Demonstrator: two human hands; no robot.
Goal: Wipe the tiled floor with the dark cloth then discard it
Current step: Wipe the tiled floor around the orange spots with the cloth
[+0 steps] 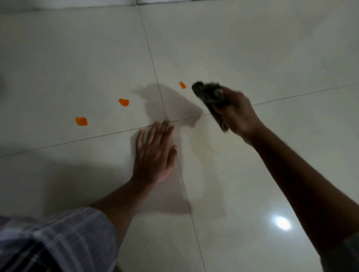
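My right hand (237,115) grips a bunched dark cloth (208,95), held just above or on the pale tiled floor (75,61). The cloth's front end lies a little right of a small orange spot (182,85). Two more orange spots (123,102) (81,121) sit further left in a slanting row. My left hand (155,153) lies flat on the tile with fingers spread and holds nothing, close to where two grout lines cross. The cloth is blurred.
A wall base (77,0) runs along the top of the view. A checked sleeve (48,243) fills the lower left corner. A bright light reflection (282,223) shines on the tile at lower right. Shadows of my hands fall between them.
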